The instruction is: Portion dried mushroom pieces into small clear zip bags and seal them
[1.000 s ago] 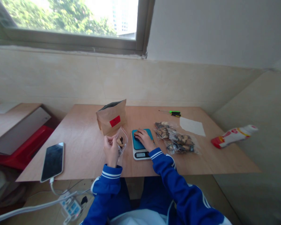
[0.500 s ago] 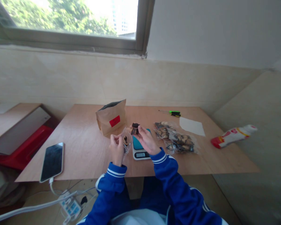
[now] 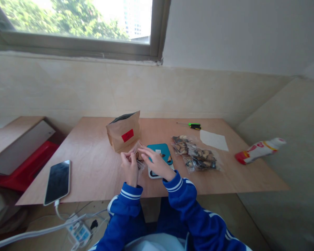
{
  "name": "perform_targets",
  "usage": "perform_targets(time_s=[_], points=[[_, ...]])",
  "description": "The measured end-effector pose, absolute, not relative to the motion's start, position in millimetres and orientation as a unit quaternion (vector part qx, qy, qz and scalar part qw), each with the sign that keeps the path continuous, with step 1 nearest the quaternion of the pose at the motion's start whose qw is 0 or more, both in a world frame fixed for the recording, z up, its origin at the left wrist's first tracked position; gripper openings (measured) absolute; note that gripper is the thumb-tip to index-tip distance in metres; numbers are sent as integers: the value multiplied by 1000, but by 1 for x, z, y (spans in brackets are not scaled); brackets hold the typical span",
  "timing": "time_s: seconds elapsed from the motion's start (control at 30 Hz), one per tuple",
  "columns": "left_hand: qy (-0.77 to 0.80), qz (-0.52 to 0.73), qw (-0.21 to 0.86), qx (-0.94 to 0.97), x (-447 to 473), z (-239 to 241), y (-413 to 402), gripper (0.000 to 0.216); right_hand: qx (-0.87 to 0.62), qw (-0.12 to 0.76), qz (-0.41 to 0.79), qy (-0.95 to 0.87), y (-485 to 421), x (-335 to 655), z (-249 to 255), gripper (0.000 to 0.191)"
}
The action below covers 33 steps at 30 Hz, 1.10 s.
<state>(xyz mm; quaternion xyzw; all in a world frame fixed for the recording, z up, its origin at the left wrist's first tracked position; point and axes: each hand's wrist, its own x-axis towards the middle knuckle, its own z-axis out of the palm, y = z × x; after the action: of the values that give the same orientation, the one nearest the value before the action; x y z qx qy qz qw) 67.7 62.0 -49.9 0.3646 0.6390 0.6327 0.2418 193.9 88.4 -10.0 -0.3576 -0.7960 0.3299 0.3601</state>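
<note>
My left hand (image 3: 130, 167) pinches the edge of a small clear plastic bag (image 3: 140, 165) that holds brown and dark dried pieces, perhaps mushroom slices. Against the bag's right side, near its top, is my right hand (image 3: 157, 163), its fingers stretched out and nothing visible in them; the fingertips partly cover the bag. Beneath the right hand stands a kitchen scale (image 3: 152, 146) with a teal top and a white body. A few dried pieces (image 3: 169, 159) lie on the scale, and its display is mostly hidden by the hand.
A brown paper pouch (image 3: 120, 134) with a red label stands open behind the bag. Filled clear bags (image 3: 202, 158) lie right of the scale, near screwdrivers (image 3: 195, 126), white paper (image 3: 214, 140) and a red-and-white bottle (image 3: 260, 151). A cabled phone (image 3: 58, 182) rests at left.
My right hand held a dark dried piece above the scale; it has moved left to the bag, and the piece no longer shows in its fingers. The left hand keeps hold of the bag.
</note>
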Motion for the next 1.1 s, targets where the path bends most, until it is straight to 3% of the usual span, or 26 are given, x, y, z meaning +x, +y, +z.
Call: perform_targets(time_s=[0.1,0.23,0.43,0.63,0.8,1.1], points=[[651,630,234,352,60,-52,63,23,-468,386,230,-761,95,220,-34,31],[656,629,236,344,56,-55,63,24,-581,340,139,-727,104,244,-81,23],[656,629,234,345,58,-56,62,24,-587,326,129,-730,108,240,-105,18],[653,629,239,348,57,-54,60,23,-589,329,114,-729,101,231,-106,32],[646,629,247,354,62,-52,59,22,-578,356,125,-724,98,228,-111,19],[639,628,262,360,72,-51,59,20,-580,424,174,-674,99,233,-112,23]])
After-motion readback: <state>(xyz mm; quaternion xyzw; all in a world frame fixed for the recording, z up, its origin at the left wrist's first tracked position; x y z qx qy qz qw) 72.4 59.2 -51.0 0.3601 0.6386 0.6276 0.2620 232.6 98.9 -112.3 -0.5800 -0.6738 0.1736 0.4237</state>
